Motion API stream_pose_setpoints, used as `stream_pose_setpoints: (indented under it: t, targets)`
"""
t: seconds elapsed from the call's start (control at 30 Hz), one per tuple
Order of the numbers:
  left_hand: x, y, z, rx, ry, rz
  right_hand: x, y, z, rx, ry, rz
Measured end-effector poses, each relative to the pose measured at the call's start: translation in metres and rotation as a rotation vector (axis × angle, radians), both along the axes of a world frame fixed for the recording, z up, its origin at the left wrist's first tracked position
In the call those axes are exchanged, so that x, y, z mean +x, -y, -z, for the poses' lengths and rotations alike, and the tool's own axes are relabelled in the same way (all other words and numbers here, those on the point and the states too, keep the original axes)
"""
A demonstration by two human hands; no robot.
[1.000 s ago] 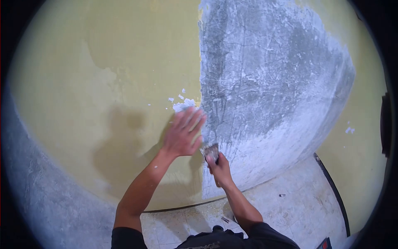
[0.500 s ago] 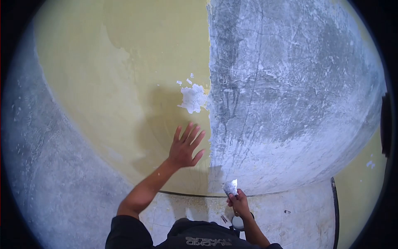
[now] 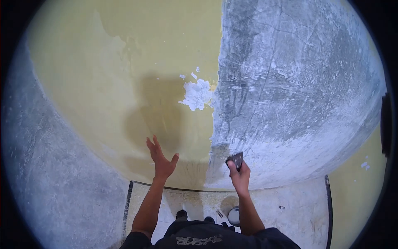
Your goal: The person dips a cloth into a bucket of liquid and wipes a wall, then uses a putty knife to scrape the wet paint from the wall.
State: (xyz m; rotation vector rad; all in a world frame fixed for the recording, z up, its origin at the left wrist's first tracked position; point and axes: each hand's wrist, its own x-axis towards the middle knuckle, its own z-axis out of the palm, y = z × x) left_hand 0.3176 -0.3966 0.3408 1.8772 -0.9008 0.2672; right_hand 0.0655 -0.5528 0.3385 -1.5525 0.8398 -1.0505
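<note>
My left hand (image 3: 163,162) is in front of the lower yellow wall (image 3: 103,103), fingers spread, holding nothing; whether it touches the wall is unclear. My right hand (image 3: 239,176) grips a small flat scraper (image 3: 235,160), its dark, speckled blade pointing up near the lower bare grey wall (image 3: 282,91). Between yellow paint and grey surface runs a ragged vertical edge. A jagged white patch (image 3: 197,95) lies just left of that edge, above my hands, with small white chips around it.
On the pale floor (image 3: 282,224) below stands a round container (image 3: 234,216), left of my right forearm. Small dark sticks (image 3: 219,213) lie beside it, and another small object (image 3: 282,207) lies farther right. A dark object (image 3: 386,124) is at the right edge.
My left hand has moved down and left, away from the white patch. My right hand has risen with the scraper, whose blade now shows its dark side. The view has shifted slightly.
</note>
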Motion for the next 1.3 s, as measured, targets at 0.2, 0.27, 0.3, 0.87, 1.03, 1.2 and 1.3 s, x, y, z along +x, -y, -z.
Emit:
stream_pose_setpoints:
  t: [0.2, 0.27, 0.3, 0.87, 1.03, 1.2, 1.3]
  targets:
    - [0.035, 0.024, 0.004, 0.177, 0.034, 0.034, 0.062, 0.029, -0.085, -0.380, -0.023, 0.224]
    - [0.050, 0.031, 0.025, 0.207, 0.051, 0.072, 0.076, 0.037, -0.105, -0.424, -0.019, 0.280]
    - [0.056, 0.033, 0.030, 0.245, 0.072, 0.087, 0.080, 0.039, -0.111, -0.462, -0.006, 0.313]
    - [0.077, 0.035, 0.060, 0.375, 0.184, 0.189, 0.098, 0.032, -0.115, -0.513, -0.060, 0.335]
    - [0.082, 0.037, 0.057, 0.366, 0.187, 0.202, 0.095, 0.033, -0.108, -0.496, -0.041, 0.375]
    - [0.080, 0.029, 0.053, 0.455, 0.150, 0.234, 0.101, 0.022, -0.120, -0.446, -0.031, 0.325]
    - [0.081, 0.032, 0.063, 0.448, 0.195, 0.206, 0.096, 0.027, -0.112, -0.409, -0.019, 0.342]
